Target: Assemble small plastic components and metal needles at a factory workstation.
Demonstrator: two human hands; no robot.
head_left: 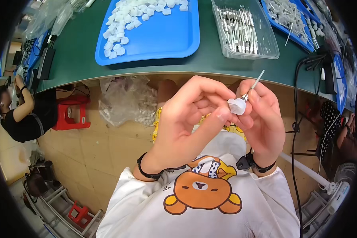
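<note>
Both hands raised, pinching white cap (237,106) (thin rod (254,85) upright)

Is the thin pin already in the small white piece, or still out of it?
In, apparently: the pin meets the white piece pinched between left hand and right hand; depth cannot be told.

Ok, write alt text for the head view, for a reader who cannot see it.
Both hands meet in front of the chest: the left hand pinches a small white plastic piece, and the right hand holds a thin metal pin at it. Beyond lies a green table with a blue tray of white pieces.
</note>
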